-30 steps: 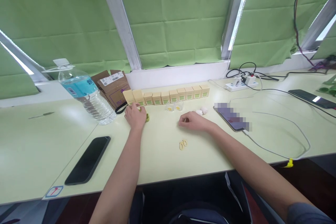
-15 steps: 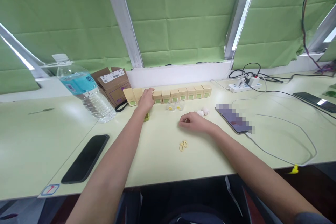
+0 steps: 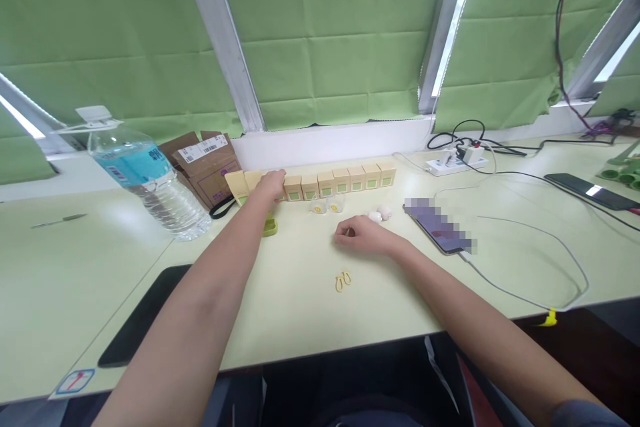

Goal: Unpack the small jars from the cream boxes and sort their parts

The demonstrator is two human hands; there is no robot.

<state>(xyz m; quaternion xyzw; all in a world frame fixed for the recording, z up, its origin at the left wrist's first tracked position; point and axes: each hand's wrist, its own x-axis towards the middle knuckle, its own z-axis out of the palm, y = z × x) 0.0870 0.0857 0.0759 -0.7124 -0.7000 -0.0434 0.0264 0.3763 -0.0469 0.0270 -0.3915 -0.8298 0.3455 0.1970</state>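
A row of small yellow boxes (image 3: 340,181) with green labels stands along the back of the pale table (image 3: 300,307). My left hand (image 3: 271,184) reaches to the row's left part, fingers curled over one box there. A small yellow-green piece (image 3: 270,227) lies just beside my left forearm. My right hand (image 3: 361,236) rests on the table in a loose fist; what it holds, if anything, is hidden. Two clear packets (image 3: 326,205) and small white pieces (image 3: 380,215) lie just beyond it. A pair of yellow loops (image 3: 343,281) lies nearer to me.
A water bottle (image 3: 145,180) and a brown cardboard box (image 3: 205,161) stand at the left. A black phone (image 3: 135,320) lies near the front edge, partly under my arm. A phone on a cable (image 3: 440,227), a power strip (image 3: 455,162) and another phone (image 3: 593,191) are at the right.
My left hand went from the yellow-green piece up to the box row and has stayed there, shifting slightly left. My right hand has stayed put. The camera has shifted a little.
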